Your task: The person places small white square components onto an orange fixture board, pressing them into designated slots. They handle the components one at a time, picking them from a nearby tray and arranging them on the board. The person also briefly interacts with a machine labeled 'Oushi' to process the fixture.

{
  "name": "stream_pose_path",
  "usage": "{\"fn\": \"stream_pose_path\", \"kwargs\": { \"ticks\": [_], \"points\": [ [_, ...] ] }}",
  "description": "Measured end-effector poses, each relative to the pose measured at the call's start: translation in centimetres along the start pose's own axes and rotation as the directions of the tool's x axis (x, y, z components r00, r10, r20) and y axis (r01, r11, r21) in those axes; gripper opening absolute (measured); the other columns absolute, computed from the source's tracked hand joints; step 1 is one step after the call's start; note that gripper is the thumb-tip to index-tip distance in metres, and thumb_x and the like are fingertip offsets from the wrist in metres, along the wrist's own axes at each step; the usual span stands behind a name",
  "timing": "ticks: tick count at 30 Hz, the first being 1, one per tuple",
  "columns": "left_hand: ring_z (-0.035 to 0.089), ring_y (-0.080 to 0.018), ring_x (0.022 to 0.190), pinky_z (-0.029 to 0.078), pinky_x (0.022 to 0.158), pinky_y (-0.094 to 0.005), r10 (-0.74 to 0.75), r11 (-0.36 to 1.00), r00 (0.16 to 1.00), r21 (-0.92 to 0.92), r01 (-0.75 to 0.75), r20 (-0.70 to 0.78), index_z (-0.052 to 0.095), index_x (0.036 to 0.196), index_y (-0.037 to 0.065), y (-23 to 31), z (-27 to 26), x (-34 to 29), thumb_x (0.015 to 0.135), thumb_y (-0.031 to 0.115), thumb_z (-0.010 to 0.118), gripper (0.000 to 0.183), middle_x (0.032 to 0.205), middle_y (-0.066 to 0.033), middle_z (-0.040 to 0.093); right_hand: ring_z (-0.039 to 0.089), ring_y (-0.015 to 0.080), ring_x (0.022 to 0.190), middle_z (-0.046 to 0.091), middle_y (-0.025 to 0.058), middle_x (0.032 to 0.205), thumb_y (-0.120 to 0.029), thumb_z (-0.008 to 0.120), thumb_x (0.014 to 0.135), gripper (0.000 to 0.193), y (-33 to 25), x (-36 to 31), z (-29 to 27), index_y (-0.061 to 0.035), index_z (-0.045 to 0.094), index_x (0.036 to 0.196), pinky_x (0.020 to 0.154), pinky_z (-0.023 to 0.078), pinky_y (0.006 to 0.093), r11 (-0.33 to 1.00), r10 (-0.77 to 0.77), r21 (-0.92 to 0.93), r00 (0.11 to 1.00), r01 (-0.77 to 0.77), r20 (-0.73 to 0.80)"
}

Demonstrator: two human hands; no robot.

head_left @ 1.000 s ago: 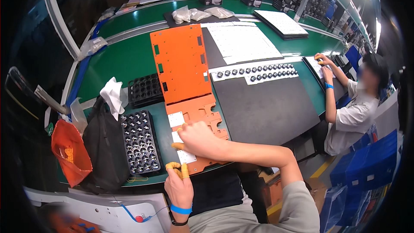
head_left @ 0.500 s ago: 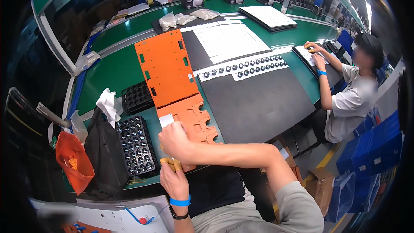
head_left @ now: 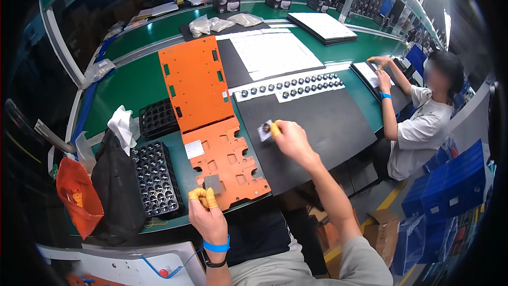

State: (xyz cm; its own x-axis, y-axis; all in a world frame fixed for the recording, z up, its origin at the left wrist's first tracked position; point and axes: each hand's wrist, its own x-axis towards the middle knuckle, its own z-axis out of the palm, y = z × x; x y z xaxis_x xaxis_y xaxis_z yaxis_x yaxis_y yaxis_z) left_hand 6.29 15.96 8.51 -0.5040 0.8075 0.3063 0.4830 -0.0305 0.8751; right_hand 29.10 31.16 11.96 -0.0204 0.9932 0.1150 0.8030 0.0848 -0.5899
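Observation:
Yellow finger cots cover the fingertips of both my hands. Low over the near edge of the orange fixture, my left hand [head_left: 207, 209] pinches a small grey square plate [head_left: 212, 184]. My right hand [head_left: 292, 140] is out over the black mat [head_left: 323, 127], gripping a small white square plate with a round black part [head_left: 265, 131] on it. The orange fixture [head_left: 233, 161] has cut-outs and pockets, and its orange lid [head_left: 196, 85] stands open behind. One white square plate [head_left: 194, 149] lies at the fixture's left side.
Left of the fixture stands a black tray of round parts [head_left: 156, 180], with another black tray [head_left: 157, 119] behind it. Rows of round black parts [head_left: 288, 87] line the mat's far edge. White sheets [head_left: 272, 53] lie beyond. A co-worker [head_left: 423, 106] sits at right.
My right hand has moved from over the fixture rightward to above the mat, carrying the white plate with the round part. The grey plate now shows in my left hand. The view has shifted slightly.

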Motion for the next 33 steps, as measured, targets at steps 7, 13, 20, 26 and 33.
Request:
{"fn": "stream_pose_path", "kwargs": {
  "ticks": [7, 13, 20, 26, 33],
  "points": [
    [0.047, -0.019, 0.063, 0.039, 0.057, -0.0344, 0.007, 0.97, 0.997, -0.245, 0.013, 0.08, 0.055, 0.094, -0.003, 0.5, 2.6, 0.0, 0.099, 0.01, 0.064, 0.017, 0.079, -0.0101, 0.054, 0.067, 0.0391, 0.077, 0.068, 0.0202, 0.074, -0.026, 0.062, 0.094, 0.029, 3.5, 0.4, -0.7, 0.0014, 0.069, 0.088, 0.072, 0.051, 0.0481, 0.978, 0.082, -0.179, 0.988, -0.105, -0.13],
    [0.052, -0.0216, 0.056, 0.041, 0.055, -0.0369, -0.007, 0.997, 0.985, -0.069, 0.019, 0.174, 0.059, 0.093, 0.003, 0.6, 3.3, 0.8, 0.096, 0.019, 0.068, 0.018, 0.068, -0.0076, 0.058, 0.064, 0.0376, 0.089, 0.065, 0.0188, 0.093, -0.027, 0.074, 0.088, 0.031, 3.8, 0.7, -0.4, 0.0007, 0.064, 0.098, 0.077, 0.05, 0.0484, 0.96, -0.09, -0.275, 0.986, 0.047, -0.144],
    [0.055, -0.0253, 0.058, 0.041, 0.055, -0.038, -0.019, 1.0, 0.97, 0.019, 0.015, 0.244, 0.061, 0.09, 0.002, 0.7, 2.8, 0.6, 0.094, 0.017, 0.07, 0.018, 0.071, -0.0108, 0.061, 0.057, 0.035, 0.098, 0.058, 0.0169, 0.1, -0.015, 0.077, 0.08, 0.03, 6.0, 3.0, 0.4, -0.0006, 0.064, 0.103, 0.085, 0.048, 0.0455, 0.921, -0.265, -0.31, 0.963, 0.235, -0.059],
    [0.043, -0.0202, 0.049, 0.031, 0.049, -0.0366, 0.133, 0.991, 0.98, -0.001, -0.135, 0.146, 0.062, 0.087, 0.002, 0.4, 3.6, 0.6, 0.091, 0.017, 0.072, 0.019, 0.061, -0.008, 0.051, 0.054, 0.0336, 0.099, 0.057, 0.0151, 0.101, -0.014, 0.079, 0.077, 0.026, 6.8, 7.5, 1.9, -0.001, 0.068, 0.097, 0.085, 0.045, 0.0434, 0.903, -0.334, -0.376, 0.891, 0.208, -0.308],
    [0.045, -0.0207, 0.048, 0.033, 0.049, -0.0365, 0.15, 0.989, 0.977, -0.015, -0.149, 0.152, 0.062, 0.086, 0.003, 0.3, 3.5, 0.7, 0.09, 0.016, 0.073, 0.018, 0.063, -0.0082, 0.055, 0.055, 0.0323, 0.102, 0.059, 0.0152, 0.103, -0.019, 0.081, 0.075, 0.03, 7.0, 10.5, 3.3, 0.0006, 0.071, 0.095, 0.087, 0.044, 0.0434, 0.863, -0.339, -0.486, 0.872, 0.139, -0.353]
  ]
}}
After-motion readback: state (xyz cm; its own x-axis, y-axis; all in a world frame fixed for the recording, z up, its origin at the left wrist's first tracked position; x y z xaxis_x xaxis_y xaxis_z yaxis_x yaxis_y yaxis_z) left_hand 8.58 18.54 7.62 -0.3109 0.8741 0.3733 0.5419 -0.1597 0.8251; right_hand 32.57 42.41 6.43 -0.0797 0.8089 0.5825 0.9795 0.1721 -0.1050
